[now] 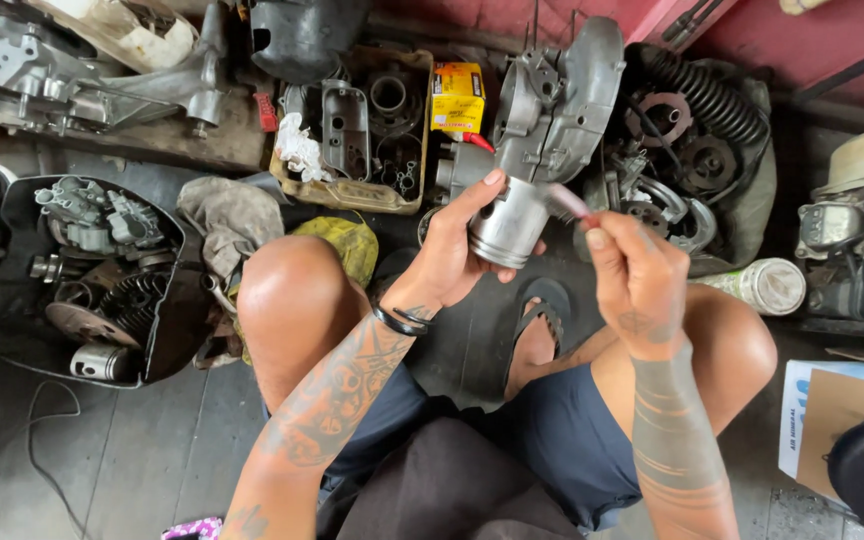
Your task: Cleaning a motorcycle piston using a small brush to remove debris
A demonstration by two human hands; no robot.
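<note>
Left grip: the left hand [452, 250] is wrapping its fingers around a grey metal piston [505, 228], thumb lying over the upper edge, clamping it firmly.
Right grip: the right hand [632, 280] is pinching a thin pinkish tool [564, 200] between thumb and fingertips, pressed together on it; whether it is a brush or a stick is too blurred to tell.
Where the piston is: it is being held up in the air above the knees and the sandal [542, 310], in front of the big engine casing [552, 100] on the floor.
Axis: the piston's long axis is running on a slant, from lower left to upper right; the end towards the tool is tilting up and away.
Doing it well: keeping the piston steady in the left hand and working the tool tip lightly at the upper end, I'd judge, so the wall is not getting scratched.
Around: a yellow box [457, 95] and a tray of small parts [352, 130] are lying beyond; a black tub [102, 280] of engine bits is sitting to the left.
</note>
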